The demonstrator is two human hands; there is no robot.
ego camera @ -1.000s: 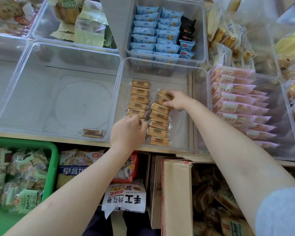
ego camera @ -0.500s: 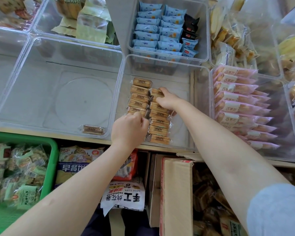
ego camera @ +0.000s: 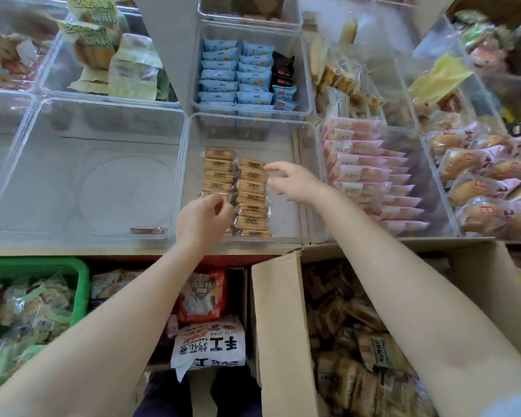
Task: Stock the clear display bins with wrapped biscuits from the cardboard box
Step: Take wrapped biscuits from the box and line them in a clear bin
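Two neat rows of wrapped biscuits [ego camera: 236, 192] lie in the middle clear bin [ego camera: 283, 136]. The left hand [ego camera: 202, 222] hovers over the near end of the left row, fingers loosely curled, holding nothing. The right hand [ego camera: 292, 182] hangs just beside the right row, fingers spread. The cardboard box [ego camera: 278, 326] stands open below, full of packets.
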